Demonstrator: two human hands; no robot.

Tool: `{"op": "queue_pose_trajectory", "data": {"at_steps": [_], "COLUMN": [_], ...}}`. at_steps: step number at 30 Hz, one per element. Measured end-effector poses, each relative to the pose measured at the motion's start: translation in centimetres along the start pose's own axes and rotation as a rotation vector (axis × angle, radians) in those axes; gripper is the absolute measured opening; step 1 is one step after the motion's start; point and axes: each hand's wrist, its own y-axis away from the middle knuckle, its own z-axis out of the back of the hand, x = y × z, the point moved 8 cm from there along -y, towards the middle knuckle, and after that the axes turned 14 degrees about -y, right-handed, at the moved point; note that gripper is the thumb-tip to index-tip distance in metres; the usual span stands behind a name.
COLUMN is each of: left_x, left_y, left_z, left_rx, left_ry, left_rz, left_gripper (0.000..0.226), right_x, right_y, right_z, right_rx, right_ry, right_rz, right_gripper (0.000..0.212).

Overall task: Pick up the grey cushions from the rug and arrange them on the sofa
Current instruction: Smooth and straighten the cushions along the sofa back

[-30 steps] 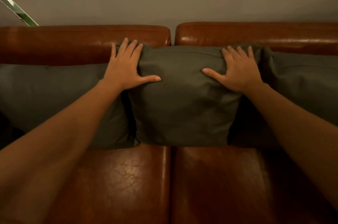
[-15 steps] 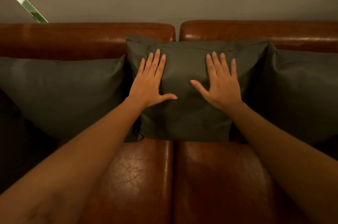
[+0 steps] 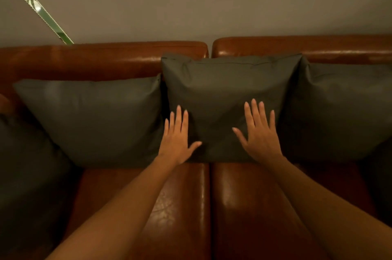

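Observation:
Three grey cushions stand in a row against the backrest of the brown leather sofa [image 3: 254, 206]. The middle cushion [image 3: 229, 85] stands upright over the seam between the two seats. My left hand [image 3: 177, 139] lies flat on its lower left part, fingers straight. On its lower right part my right hand [image 3: 259, 134] presses flat with spread fingers. The left cushion [image 3: 91, 117] leans beside it, and the right cushion [image 3: 343, 109] touches its right edge. A further grey cushion [image 3: 27, 185] lies at the sofa's left end, partly cut off.
A plain grey wall [image 3: 212, 0] rises behind the sofa. A thin mirrored strip [image 3: 36, 5] runs diagonally across the wall at upper left. The two leather seat pads in front of the cushions are bare.
Both hands slid down the middle cushion's face, from its top corners to its lower part. The view pulled back, so more of the row and a cushion at far left show.

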Motion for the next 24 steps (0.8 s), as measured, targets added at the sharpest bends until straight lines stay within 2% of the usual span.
{"op": "queue_pose_trajectory", "data": {"at_steps": [4,9,12,15,19,21,24], "left_x": [1.7,4.1,5.8,7.7,10.9,12.1,13.4], "left_y": [2.9,5.1,6.7,8.8,12.8,14.6,17.8], "left_z": [-0.9,2.8,4.6,5.6,5.7,5.4,5.8], "left_rx": [0.133,0.116,0.120,0.187,0.188,0.172,0.135], "left_ry": [-0.026,0.002,0.065,0.317,0.831,0.954,0.986], "left_rz": [-0.002,0.012,0.038,0.135,0.395,0.479,0.555], "left_gripper": [0.089,0.083,0.080,0.077,0.070,0.067,0.064], "right_x": [3.6,8.7,11.2,12.7,13.1,12.8,13.0], "right_y": [1.1,1.5,2.2,3.1,4.5,5.4,7.1], "right_z": [0.9,4.1,5.6,6.3,6.6,6.4,6.4], "right_rx": [0.016,-0.007,0.044,0.141,0.273,0.314,0.352], "right_ry": [-0.051,-0.156,-0.216,-0.333,-0.743,-0.882,-1.022], "right_rz": [0.018,0.061,0.080,0.027,-0.218,-0.298,-0.346], "right_gripper": [0.073,0.072,0.067,0.066,0.069,0.070,0.070]}}
